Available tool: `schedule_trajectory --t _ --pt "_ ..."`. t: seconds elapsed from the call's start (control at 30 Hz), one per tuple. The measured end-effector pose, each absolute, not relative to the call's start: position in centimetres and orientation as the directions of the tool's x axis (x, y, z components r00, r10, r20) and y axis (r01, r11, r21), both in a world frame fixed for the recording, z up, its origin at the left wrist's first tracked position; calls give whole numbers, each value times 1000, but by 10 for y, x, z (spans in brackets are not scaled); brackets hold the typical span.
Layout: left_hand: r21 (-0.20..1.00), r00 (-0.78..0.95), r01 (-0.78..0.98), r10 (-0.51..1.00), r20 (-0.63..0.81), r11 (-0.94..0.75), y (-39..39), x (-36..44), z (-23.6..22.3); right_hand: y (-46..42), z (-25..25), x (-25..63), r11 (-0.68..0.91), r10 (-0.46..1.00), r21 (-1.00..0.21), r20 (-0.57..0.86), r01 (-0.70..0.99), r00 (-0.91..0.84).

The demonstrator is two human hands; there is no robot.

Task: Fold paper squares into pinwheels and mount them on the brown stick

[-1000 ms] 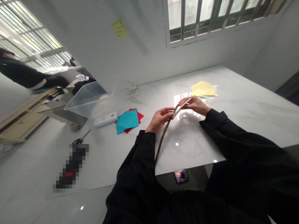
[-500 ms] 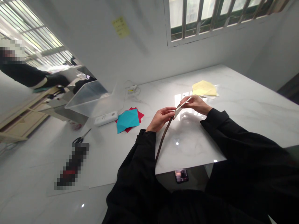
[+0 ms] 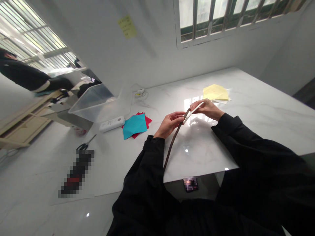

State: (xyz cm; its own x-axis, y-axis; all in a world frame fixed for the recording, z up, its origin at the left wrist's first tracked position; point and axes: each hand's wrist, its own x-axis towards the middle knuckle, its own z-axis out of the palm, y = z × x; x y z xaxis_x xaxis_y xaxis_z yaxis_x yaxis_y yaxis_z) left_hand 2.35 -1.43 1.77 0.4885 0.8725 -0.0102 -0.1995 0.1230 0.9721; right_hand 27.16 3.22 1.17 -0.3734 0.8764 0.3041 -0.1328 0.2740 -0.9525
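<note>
Both my hands are raised over the white marble table [image 3: 246, 108]. My left hand [image 3: 170, 124] is closed around the upper part of a long thin dark strap [image 3: 172, 144] that hangs down toward my sleeve. My right hand [image 3: 206, 109] pinches the strap's pale, flat white end [image 3: 194, 109], which points up and to the right. The two hands are a short gap apart along the strap.
Blue and red paper sheets [image 3: 135, 126] lie left of my hands, beside a white oblong device [image 3: 112, 124] and a clear plastic bin [image 3: 98, 101]. Yellow paper [image 3: 215, 92] lies behind my right hand. Scissors [image 3: 85, 144] lie at the left. Another person [image 3: 22, 75] sits far left.
My hands and the strap have barely shifted; the strap's white end tilted slightly and the hands stayed closed on it.
</note>
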Motion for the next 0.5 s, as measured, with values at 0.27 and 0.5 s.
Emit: schedule_trajectory --t 0.27,0.5 --pt "969 478 -206 878 -20 134 -15 23 17 33 9 272 276 886 -952 306 -135 -349" --pt "968 480 -211 877 -16 133 -14 24 17 34 9 272 297 883 -944 329 -145 -335"
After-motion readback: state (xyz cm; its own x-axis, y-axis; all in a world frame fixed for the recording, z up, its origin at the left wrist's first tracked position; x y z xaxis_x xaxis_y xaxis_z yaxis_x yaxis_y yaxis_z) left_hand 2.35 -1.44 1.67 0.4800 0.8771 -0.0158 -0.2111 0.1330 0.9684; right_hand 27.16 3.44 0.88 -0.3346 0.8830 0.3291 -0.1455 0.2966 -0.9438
